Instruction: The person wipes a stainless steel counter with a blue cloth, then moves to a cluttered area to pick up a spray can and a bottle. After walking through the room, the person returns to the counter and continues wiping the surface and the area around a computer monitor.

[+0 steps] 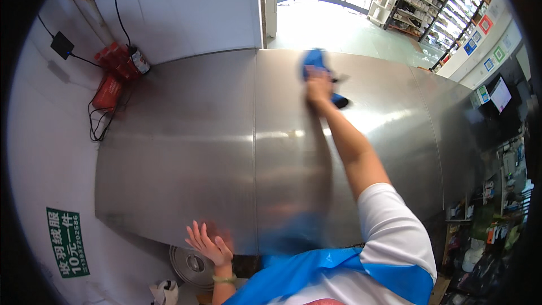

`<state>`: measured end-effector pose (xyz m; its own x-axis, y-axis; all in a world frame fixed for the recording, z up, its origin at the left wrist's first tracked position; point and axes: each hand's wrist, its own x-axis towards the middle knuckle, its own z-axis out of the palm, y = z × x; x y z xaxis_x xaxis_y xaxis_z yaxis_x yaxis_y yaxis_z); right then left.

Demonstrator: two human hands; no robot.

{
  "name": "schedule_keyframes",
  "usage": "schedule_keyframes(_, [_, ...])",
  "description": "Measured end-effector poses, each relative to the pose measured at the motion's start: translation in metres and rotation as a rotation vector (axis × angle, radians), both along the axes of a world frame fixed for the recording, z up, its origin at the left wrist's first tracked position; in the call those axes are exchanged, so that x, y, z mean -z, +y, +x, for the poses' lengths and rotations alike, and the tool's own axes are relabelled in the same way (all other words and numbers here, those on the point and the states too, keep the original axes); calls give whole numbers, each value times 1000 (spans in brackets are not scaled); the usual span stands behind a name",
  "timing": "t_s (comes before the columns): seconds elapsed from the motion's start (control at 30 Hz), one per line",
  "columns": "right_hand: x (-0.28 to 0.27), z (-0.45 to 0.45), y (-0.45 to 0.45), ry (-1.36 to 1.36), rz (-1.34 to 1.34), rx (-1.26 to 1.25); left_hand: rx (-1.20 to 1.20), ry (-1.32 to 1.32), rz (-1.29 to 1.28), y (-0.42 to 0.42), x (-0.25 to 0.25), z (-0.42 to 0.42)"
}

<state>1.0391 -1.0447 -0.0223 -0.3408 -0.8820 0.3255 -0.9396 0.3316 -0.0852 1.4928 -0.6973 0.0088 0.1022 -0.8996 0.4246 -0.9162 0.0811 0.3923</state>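
Note:
A stainless steel table (203, 165) spreads before me. Near its far edge my right hand (318, 84) presses a blue cloth (313, 57) against the metal, the arm stretched out; part of the cloth shows beyond the fingers and another part, dark-edged, by the wrist. My left hand (209, 243), with a pale green bangle on the wrist, hovers at the near edge, fingers spread, holding nothing. A blue apron covers my front and is mirrored in the steel.
Red bottles (114, 61), a dark bottle with a label (139, 60), a red box (107, 92) and black cables occupy the far left corner by the wall. Below the near edge lies a round metal lid (192, 265). A screen (501, 95) stands at the right.

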Motion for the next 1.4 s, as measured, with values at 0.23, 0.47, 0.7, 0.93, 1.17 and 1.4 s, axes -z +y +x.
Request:
schedule_keyframes(0.23, [-47, 319, -23, -177, 110, -1393, 50, -33, 118, 2, -3, 12])
schedule_keyframes(0.47, [-36, 47, -116, 26, -15, -632, 22, -44, 106, 4, 8, 14])
schedule_keyframes(0.7, [-11, -235, 118, -242, 139, 968, -11, -121, 122, 1, 8, 13])
schedule_keyframes(0.93, [-11, -167, 404, -224, 82, 1290, 152, -326, 4, -6, 35, 40])
schedule_keyframes(1.17, [-47, 132, 403, -127, -58, -29, 98, -275, -66, -7, 42, 37])
schedule_keyframes(1.4, [-29, 200, 418, -311, -65, -803, 465, 56, 190, 15, -12, -74])
